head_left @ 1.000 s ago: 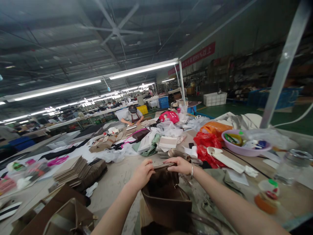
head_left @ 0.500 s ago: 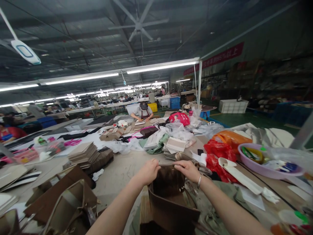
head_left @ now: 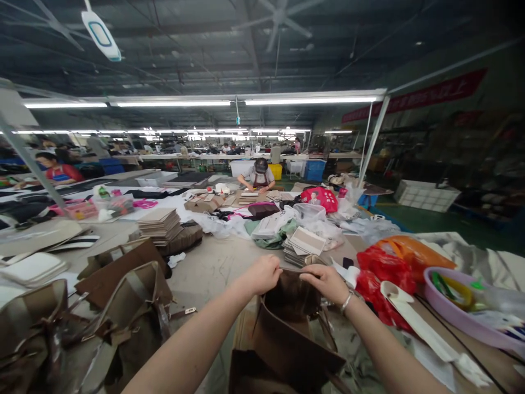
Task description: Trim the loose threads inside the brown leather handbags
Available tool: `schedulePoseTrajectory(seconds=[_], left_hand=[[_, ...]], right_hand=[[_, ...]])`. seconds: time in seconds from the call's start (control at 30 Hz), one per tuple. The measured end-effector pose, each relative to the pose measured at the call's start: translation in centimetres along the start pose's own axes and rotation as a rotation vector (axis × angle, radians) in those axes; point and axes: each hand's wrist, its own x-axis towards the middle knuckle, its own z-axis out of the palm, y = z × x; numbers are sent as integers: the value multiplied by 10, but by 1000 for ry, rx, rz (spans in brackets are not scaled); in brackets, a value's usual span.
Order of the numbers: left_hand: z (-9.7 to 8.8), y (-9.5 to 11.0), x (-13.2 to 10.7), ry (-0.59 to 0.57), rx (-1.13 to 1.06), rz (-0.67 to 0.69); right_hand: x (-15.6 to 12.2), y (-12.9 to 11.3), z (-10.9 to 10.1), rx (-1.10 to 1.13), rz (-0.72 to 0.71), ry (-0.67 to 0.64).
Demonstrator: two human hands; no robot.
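A dark brown handbag stands upright in front of me, its top gaping and its dark inside showing. My left hand pinches the far rim at its left end, fingers closed. At the right end of the same rim, my right hand grips the edge between thumb and fingers; a bracelet circles that wrist. The short stretch of rim between both hands is pulled straight. Beneath and left of the bag, brown board-like pieces show in part. Greenish cloth lies crumpled to its right.
More brown bags crowd the left side. Stacked brown panels and a pile of light pieces lie farther back. Right are a red plastic bag, a white strip and a purple basin. A co-worker sits across the table.
My view has turned left and levelled, so the surroundings sit farther right. Both hands keep their hold on the bag's rim, with little change in their grip.
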Motion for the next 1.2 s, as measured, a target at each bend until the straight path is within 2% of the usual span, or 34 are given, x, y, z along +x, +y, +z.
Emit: schedulePoseTrajectory(seconds=[0.17, 0.3, 0.5, 0.83, 0.97, 1.1, 1.2], left_hand=[[1, 0, -1, 1, -8, -21], [3, 1, 0, 16, -2, -44], [5, 1, 1, 35, -13, -45], [6, -7, -6, 106, -74, -40], [7, -7, -5, 102, -143, -31], [2, -4, -8, 176, -255, -89], [-2, 4, -21, 214, -304, -201]], right_hand=[[3, -3, 7, -144, -78, 51], [0, -3, 7, -286, -88, 51], [6, -11, -2, -365, -95, -37], [21, -30, 16, -606, -68, -49], [24, -40, 14, -680, -33, -152], [28, -48, 14, -702, -32, -193], [30, -47, 14, -676, 16, -187]])
